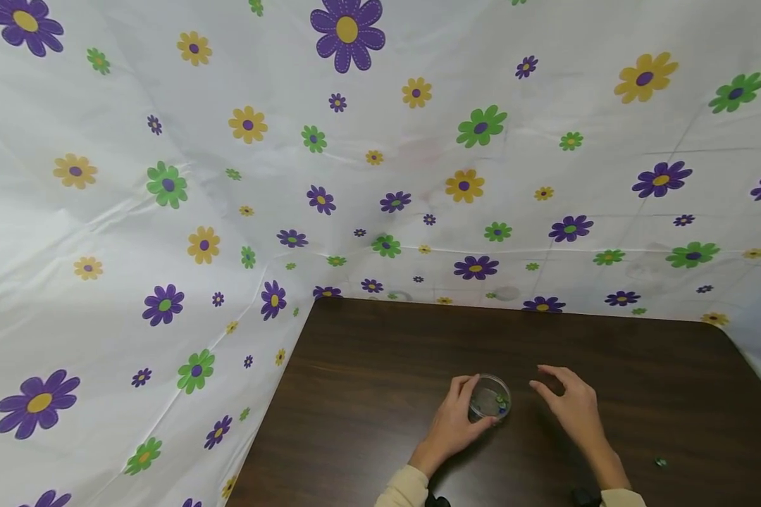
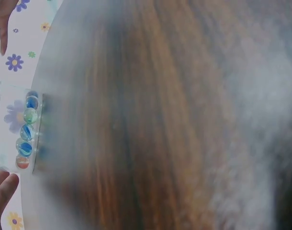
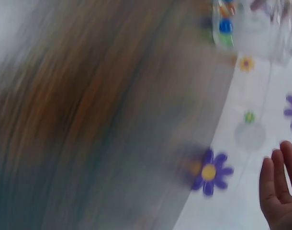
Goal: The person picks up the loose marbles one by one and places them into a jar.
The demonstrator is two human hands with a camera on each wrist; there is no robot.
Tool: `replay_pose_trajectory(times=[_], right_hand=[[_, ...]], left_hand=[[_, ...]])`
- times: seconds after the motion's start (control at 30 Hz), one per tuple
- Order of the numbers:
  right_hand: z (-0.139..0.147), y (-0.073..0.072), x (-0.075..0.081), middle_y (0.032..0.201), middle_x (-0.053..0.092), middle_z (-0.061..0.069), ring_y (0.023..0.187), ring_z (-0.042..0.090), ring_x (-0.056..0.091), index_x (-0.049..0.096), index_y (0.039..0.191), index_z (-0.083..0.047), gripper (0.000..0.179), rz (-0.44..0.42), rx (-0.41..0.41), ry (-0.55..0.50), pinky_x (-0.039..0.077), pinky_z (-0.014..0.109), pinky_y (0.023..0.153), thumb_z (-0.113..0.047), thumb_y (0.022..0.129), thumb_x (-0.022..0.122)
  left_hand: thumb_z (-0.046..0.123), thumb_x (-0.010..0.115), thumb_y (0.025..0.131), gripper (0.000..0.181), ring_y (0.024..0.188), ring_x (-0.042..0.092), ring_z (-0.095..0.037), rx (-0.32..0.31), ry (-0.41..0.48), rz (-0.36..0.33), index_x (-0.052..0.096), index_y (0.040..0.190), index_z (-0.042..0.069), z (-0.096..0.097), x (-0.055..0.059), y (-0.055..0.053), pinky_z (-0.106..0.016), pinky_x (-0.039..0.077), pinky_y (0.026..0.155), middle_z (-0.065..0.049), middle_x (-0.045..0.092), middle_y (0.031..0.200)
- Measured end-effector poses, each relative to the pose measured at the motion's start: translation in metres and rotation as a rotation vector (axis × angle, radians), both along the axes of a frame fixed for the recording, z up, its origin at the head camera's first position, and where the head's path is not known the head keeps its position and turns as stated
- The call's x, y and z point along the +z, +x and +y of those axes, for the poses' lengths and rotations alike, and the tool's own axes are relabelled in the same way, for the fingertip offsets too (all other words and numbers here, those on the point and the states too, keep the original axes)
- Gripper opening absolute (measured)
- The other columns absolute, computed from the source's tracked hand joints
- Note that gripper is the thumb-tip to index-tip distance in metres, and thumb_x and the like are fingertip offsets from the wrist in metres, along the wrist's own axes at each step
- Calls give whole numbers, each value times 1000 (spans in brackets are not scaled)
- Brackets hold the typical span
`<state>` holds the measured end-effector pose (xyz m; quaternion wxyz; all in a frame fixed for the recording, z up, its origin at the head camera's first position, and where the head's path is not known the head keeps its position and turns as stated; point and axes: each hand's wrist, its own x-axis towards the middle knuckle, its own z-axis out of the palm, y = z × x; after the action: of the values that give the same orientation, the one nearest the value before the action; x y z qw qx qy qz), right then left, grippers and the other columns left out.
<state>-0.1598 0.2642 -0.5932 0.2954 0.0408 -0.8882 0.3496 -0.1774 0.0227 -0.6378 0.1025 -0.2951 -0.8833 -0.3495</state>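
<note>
My left hand [image 1: 453, 426] grips a clear round container [image 1: 485, 401] over the dark table, with fingers at the far side and thumb at the near side. Inside it, several glass marbles [image 2: 27, 132] lie in a row along the bottom in the left wrist view, mostly blue, plus a green one and an orange-red one. Right of the container, my right hand [image 1: 573, 408] is held apart from it, thumb and fingers spread with nothing between them. A single small green marble [image 1: 661, 462] lies on the table to the right of that hand.
The brown wood-grain table [image 1: 355, 401] has a rounded far edge. Behind it and along its left side hangs a white sheet [image 1: 120, 246] printed with purple, yellow and green flowers.
</note>
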Motion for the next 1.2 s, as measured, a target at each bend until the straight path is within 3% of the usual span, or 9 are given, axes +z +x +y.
replay_pose_trajectory(times=[0.2,0.4,0.47,0.53,0.63,0.7,0.97,1.2], right_hand=[[31,17,3,102,74,16,92,39,66,75,111,3,38,-63,-66,35,36,8,79,-1,76,89],[56,33,-6,102,74,20,90,42,67,75,110,5,40,-80,-120,54,33,2,74,1,73,90],[64,38,-9,103,73,23,91,45,66,74,110,6,40,-104,-139,64,41,9,71,0,74,90],[74,44,-10,104,72,27,92,48,65,72,111,10,39,-133,-148,65,50,27,76,1,76,88],[87,53,-12,106,69,32,94,52,64,70,113,12,39,-200,-181,75,47,54,78,-1,80,85],[97,57,-13,107,68,36,94,54,64,68,114,15,39,-236,-190,73,45,62,78,-2,82,83],[124,77,-18,109,65,39,86,52,66,65,116,17,41,-328,-255,71,42,61,80,-3,84,82],[132,88,-18,116,60,44,100,62,59,68,114,15,38,-364,-267,70,46,63,76,-6,86,82]], left_hand=[[40,79,93,78,122,59,-18,-25,-9,10,44,155,9,5,2,4,-29,52,94,-4,46,142],[39,79,93,78,124,58,-17,-44,-16,22,43,155,9,8,2,7,-28,51,95,-5,46,143],[39,80,93,78,124,58,-17,-46,-20,26,43,155,9,9,1,7,-27,51,95,-5,46,143],[39,80,93,78,124,58,-16,-50,-25,32,44,154,9,10,1,8,-27,51,95,-5,46,142],[38,80,92,78,124,58,-16,-55,-32,35,44,154,8,12,2,9,-27,51,95,-6,46,143],[38,80,92,78,124,57,-16,-58,-34,31,44,154,8,13,2,10,-27,51,96,-6,46,143],[37,80,92,78,124,58,-17,-76,-29,29,43,155,10,19,2,14,-28,51,96,-5,46,143],[39,79,93,78,123,58,-17,-98,-27,19,43,155,8,26,1,15,-28,51,95,-5,45,144]])
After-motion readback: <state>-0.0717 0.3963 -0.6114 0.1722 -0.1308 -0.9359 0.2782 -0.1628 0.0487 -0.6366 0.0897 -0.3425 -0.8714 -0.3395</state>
